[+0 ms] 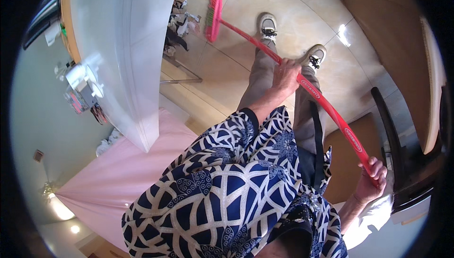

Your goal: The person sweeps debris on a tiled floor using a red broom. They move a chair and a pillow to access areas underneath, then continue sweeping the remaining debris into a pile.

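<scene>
A red broom handle (328,109) runs slantwise across the view, looking bent by the lens. My left hand (286,77) is wrapped around its middle, in front of my grey trousers. At the near end of the handle my right hand (374,177) grips it, low on the right. The pink broom head (215,16) is at the far end, on or just above the tiled floor, its bristles facing left. Left of the bristles lies a heap of dark and pale scraps (181,25), partly cut off by a white panel.
The tall white panel (142,45) stands close on my left, with small items on a surface beyond it. Behind it spreads a pink sheet (149,173). A thin metal frame (184,80) lies near the scraps. Brown furniture (393,27) and a black curved armrest (386,130) stand right.
</scene>
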`<state>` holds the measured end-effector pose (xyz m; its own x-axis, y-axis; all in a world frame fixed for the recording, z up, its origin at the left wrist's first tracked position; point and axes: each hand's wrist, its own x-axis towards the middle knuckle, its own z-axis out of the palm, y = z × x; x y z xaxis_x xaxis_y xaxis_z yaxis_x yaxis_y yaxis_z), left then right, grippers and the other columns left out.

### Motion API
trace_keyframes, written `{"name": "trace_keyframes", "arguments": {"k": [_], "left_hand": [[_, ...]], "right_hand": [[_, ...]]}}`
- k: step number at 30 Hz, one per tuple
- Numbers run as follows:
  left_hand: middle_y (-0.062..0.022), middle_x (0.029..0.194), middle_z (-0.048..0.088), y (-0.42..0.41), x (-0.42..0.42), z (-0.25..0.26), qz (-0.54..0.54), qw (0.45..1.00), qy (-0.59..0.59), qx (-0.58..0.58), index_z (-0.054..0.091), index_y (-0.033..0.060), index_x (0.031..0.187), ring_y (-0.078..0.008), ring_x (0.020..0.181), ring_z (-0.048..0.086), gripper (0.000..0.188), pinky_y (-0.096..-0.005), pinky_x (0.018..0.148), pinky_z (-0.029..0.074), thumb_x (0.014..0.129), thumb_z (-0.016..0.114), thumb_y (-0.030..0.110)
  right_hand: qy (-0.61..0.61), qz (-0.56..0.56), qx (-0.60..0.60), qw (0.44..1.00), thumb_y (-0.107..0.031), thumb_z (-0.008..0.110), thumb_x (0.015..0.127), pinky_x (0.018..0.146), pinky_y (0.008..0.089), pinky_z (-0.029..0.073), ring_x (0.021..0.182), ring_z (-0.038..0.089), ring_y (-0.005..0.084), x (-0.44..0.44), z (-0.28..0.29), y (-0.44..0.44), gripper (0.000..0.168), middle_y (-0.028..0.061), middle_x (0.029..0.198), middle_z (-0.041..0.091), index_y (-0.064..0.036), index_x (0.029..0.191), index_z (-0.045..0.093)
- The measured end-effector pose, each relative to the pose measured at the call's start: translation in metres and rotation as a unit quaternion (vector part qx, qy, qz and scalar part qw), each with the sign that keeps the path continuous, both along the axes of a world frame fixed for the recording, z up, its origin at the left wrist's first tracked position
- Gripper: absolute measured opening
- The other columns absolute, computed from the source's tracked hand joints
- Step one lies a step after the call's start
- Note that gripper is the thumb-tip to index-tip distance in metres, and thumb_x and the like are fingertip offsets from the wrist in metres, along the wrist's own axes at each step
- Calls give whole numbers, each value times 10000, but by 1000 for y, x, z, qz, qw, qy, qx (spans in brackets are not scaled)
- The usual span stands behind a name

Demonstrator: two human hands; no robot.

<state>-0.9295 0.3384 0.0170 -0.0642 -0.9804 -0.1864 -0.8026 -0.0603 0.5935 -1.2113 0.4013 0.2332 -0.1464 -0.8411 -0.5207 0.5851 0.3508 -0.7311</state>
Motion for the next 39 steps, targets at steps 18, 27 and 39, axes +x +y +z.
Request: {"name": "trace_keyframes", "arguments": {"k": [18,27,39], "left_hand": [[-49,772,542,252,329,-56,40,981,-184,36,540,114,681,-253,868,502,146,-418,695,394,654,661,191],[-48,744,525,404,403,32,43,986,-151,-49,514,97,652,-258,848,497,171,-413,683,412,623,660,179],[-77,760,547,747,445,2,142,990,-5,10,529,85,641,-270,807,508,173,-380,699,420,598,679,158]], "right_hand": [[-100,41,12,994,-224,435,739,671,482,514,912,483,330,284,-110,221,241,112,691,421,-33,601,388],[-87,35,-22,995,-196,453,725,711,505,486,912,480,316,369,-9,402,206,86,672,424,-45,588,423],[48,212,-133,967,-264,478,768,627,440,456,844,464,287,456,10,654,267,71,654,387,-72,613,376]]}}
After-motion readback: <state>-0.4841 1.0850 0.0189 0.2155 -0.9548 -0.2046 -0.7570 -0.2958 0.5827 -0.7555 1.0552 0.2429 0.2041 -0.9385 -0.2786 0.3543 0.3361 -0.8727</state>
